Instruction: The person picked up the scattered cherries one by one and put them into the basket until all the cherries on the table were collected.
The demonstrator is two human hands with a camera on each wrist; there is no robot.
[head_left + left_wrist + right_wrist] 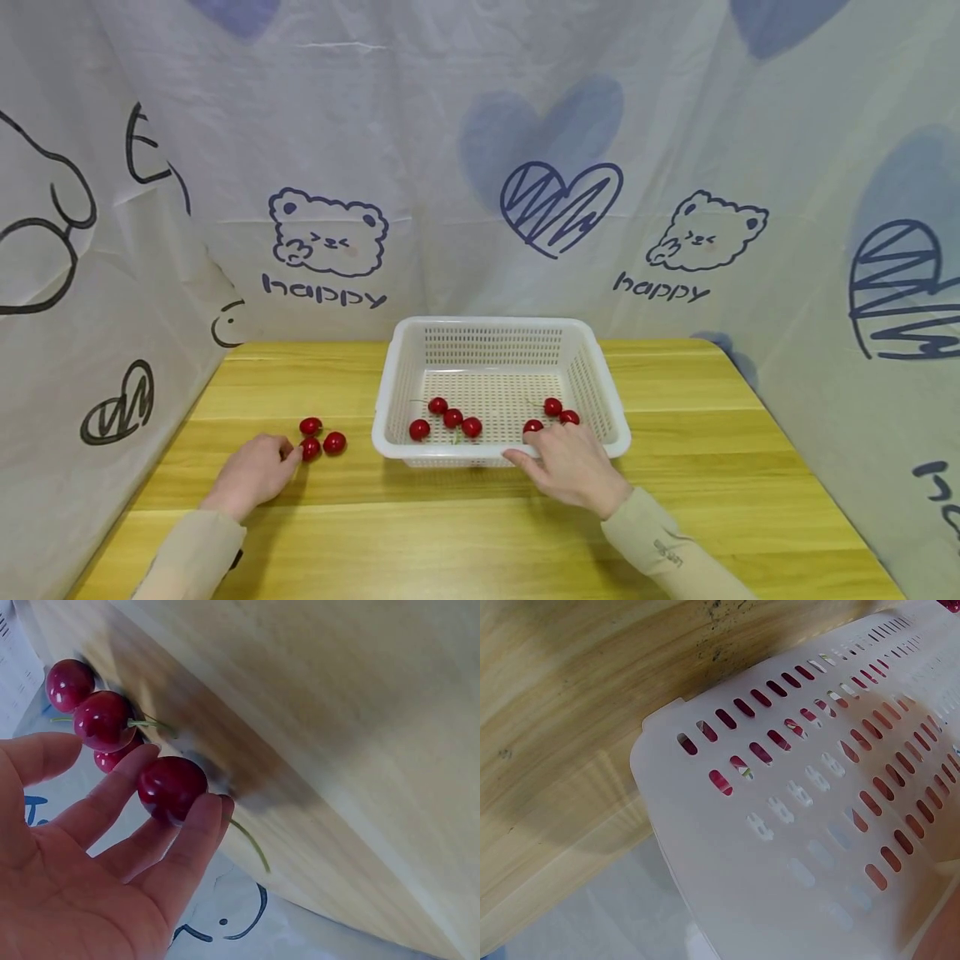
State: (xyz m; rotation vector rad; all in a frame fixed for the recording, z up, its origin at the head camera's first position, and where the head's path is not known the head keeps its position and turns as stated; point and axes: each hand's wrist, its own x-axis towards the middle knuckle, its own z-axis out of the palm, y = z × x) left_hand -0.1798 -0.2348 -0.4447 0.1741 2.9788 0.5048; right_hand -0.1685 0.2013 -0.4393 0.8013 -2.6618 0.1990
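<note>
At the left of the table, my left hand [258,471] reaches down beside three cherries [335,442]. In the left wrist view its fingertips hold another red cherry [172,789], whose green stem sticks out. The cherries [105,720] of the cluster sit just beyond the thumb. My right hand [573,467] lies over the front wall of a white slotted plastic basket [495,327], thumb at the rim and fingers inside near a few cherries [552,407]. Skin shows through the slots in the right wrist view. Those fingertips are hidden, so I cannot tell what they hold.
Several more cherries [452,418] with stems lie on the left part of the basket floor. The basket stands at the back middle of the wooden table [420,542]. A printed sheet [450,167] hangs behind and at both sides.
</note>
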